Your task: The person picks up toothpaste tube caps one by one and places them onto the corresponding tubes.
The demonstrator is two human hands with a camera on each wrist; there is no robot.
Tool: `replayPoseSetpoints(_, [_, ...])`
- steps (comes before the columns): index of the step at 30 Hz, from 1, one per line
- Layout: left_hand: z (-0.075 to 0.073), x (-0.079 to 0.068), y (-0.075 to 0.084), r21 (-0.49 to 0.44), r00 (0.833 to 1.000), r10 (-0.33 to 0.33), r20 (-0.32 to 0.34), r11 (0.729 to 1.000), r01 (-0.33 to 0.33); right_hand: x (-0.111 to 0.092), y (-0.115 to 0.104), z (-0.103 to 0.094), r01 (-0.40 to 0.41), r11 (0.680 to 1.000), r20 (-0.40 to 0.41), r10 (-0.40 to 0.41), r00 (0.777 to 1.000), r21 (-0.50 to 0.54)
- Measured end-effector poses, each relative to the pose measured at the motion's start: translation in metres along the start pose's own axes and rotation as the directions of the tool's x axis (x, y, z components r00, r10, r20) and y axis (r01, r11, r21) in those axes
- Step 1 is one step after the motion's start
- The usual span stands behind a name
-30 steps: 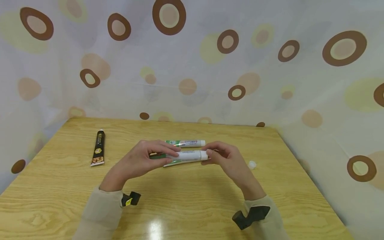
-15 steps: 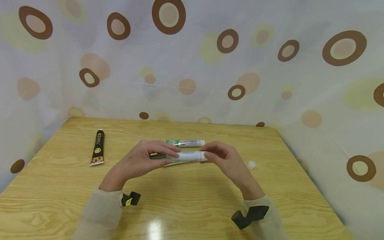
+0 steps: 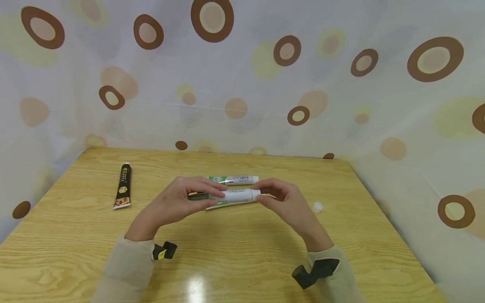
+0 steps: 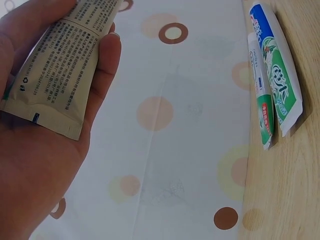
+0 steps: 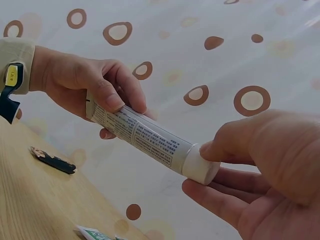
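Observation:
Raised above the table, a white and green toothpaste tube (image 3: 235, 195) lies level between both hands. My left hand (image 3: 179, 201) grips its flat tail end, thumb on one face and fingers on the other. At the opposite end, my right hand (image 3: 283, 201) pinches the white cap (image 5: 199, 167) between thumb and fingers. The cap sits on the tube's end in the right wrist view. Printed small text covers the tube's pale back (image 4: 62, 70) in the left wrist view. Part of the tail is hidden by my left fingers in the head view.
Two more green and white toothpaste tubes, one larger (image 4: 277, 70) and one slimmer (image 4: 262, 100), lie on the table behind the held one. A black toothpaste tube (image 3: 123, 185) rests at the left. A small white cap-like piece (image 3: 318, 207) lies at the right.
My right thumb has slid down the near side of the cap and slightly left. The left hand keeps its grip, and the tube stays almost in place.

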State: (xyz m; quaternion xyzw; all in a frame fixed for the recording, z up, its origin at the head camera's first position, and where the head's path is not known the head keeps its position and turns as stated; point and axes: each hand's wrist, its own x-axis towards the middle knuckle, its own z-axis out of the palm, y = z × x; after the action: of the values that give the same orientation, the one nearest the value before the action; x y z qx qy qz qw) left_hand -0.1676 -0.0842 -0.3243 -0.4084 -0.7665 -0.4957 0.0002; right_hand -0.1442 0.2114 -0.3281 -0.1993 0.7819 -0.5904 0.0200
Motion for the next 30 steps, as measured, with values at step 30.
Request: replayPoseSetpoints(30, [0.0030,0.0009,-0.0015,0.100,0.999,0.006,0.039,0.995,-0.010,-0.0009,-0.0022,0.0010,0.021,0.996,-0.051,-0.025,0.998,-0.083])
